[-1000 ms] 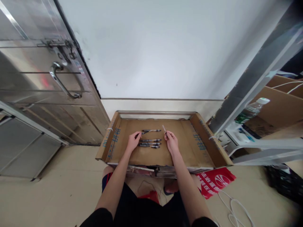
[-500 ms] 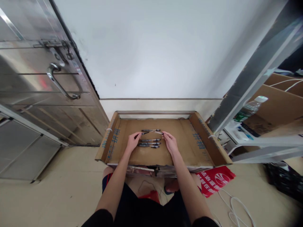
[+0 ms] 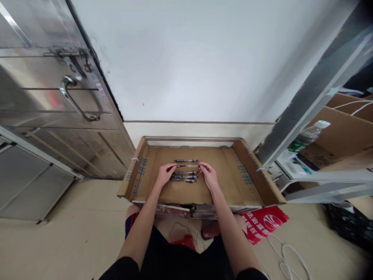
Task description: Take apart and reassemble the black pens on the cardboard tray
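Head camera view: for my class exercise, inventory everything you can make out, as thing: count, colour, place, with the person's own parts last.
Cardboard tray: one, brown, centre
Pens: several (exact count unclear), dark and clear, in tray
Dark pen part: one, black, in left hand
Clear pen part: one, translucent, in right hand
Door: one, silvery, left
Handle: one, silver, on door
Panel: one, grey, lower left
Wall: one, white, beyond tray
Post: one, grey, right
Bottle: one, clear and green, right
Cardboard box: at least one, brown, right
Banner: one, red and white, lower right
Black bundle: one, far right
Hands: two, bare, over tray
Sleeves: two, black, bottom edge
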Motion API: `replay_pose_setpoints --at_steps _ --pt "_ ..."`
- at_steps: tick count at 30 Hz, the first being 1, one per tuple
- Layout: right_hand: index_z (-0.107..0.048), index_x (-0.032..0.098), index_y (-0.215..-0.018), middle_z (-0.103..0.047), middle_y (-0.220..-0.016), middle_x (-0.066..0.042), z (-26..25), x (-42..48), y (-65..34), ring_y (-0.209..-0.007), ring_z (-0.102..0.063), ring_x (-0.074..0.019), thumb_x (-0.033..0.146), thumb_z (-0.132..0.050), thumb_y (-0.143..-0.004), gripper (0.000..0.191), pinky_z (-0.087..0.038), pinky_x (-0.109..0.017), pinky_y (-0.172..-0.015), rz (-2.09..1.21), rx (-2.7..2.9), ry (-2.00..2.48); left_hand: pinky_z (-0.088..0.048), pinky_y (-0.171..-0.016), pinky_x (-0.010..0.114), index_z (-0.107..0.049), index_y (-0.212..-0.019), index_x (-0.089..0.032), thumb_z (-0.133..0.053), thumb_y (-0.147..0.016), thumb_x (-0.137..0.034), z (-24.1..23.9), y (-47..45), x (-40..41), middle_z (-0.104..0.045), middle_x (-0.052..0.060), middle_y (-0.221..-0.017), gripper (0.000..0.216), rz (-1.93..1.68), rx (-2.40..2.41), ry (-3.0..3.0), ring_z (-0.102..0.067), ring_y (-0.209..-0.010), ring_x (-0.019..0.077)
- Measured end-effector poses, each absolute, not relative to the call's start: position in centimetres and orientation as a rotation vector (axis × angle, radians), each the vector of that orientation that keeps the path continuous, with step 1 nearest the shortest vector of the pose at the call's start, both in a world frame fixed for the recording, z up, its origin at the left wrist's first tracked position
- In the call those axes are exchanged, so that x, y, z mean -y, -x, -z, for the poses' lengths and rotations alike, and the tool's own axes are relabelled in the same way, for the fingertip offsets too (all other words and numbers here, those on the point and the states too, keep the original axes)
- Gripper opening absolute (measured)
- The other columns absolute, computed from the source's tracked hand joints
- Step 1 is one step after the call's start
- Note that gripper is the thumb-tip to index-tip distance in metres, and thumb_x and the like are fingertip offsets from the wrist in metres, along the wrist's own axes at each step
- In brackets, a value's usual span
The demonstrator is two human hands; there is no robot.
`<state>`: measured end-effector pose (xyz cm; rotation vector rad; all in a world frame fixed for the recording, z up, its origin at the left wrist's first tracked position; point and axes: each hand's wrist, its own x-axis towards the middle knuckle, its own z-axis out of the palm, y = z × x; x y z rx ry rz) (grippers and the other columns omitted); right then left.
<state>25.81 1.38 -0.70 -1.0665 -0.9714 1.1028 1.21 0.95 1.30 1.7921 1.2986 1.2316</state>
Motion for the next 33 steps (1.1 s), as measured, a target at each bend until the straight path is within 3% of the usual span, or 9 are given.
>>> replay_pose_setpoints --at_steps 6,13,23,28,33 --pt "-0.067 0.020 -0.086 -0.065 -0.074 -0.002 1.3 -1.7 -26.0 -0.065 -0.057 -0.0153 0.048 -0.068 -0.067 0.033 -0.047 -0.030 -0.067 -1.059 0.975 1.098 -0.051 -0.076 0.030 -0.070 -0.099 -0.018 -0.052 -0.087 -0.035 -1.5 -1.2 -0.9 -0.071 0.007 -0.092 0.028 -1.247 -1.293 -1.800 -0.065 -0.082 0.0180" --pt "-0.066 0.020 -0.087 -0.066 -0.078 -0.003 1.8 -1.9 -26.1 -0.067 -0.057 -0.0159 0.051 -0.067 -0.068 0.037 -0.048 -0.030 -0.067 -0.996 0.983 1.131 -0.050 -0.077 0.031 -0.070 -0.098 -0.018 -0.052 -0.086 -0.036 -1.4 -1.1 -0.9 -0.071 0.007 -0.093 0.028 -1.254 -1.304 -1.782 -0.065 -0.081 0.0183" --pt "-0.071 0.023 -0.092 -0.070 -0.088 -0.004 0.7 -1.1 -25.6 -0.077 -0.062 -0.0191 0.043 -0.069 -0.069 0.031 -0.049 -0.033 -0.073 -1.103 1.086 1.103 -0.049 -0.073 0.028 -0.069 -0.103 -0.018 -0.048 -0.089 -0.034 -1.7 -1.2 -0.9 -0.068 0.006 -0.083 0.030 -1.215 -1.238 -1.858 -0.061 -0.075 0.0157" --pt "-0.070 0.022 -0.096 -0.071 -0.093 -0.006 0.6 -1.1 -25.5 -0.078 -0.063 -0.0205 0.046 -0.069 -0.068 0.037 -0.050 -0.033 -0.069 -1.108 1.107 1.079 -0.050 -0.077 0.029 -0.063 -0.110 -0.018 -0.050 -0.087 -0.032 -1.7 -1.3 -0.9 -0.068 0.008 -0.100 0.030 -1.212 -1.207 -1.753 -0.064 -0.083 0.0160" --pt "-0.070 0.021 -0.089 -0.070 -0.084 -0.005 0.6 -1.0 -25.5 -0.070 -0.061 -0.0179 0.049 -0.068 -0.069 0.034 -0.048 -0.030 -0.065 -1.070 1.135 1.118 -0.050 -0.072 0.026 -0.064 -0.096 -0.016 -0.056 -0.084 -0.034 -1.4 -1.3 -0.9 -0.069 0.006 -0.089 0.023 -1.216 -1.216 -1.692 -0.065 -0.081 0.0163"
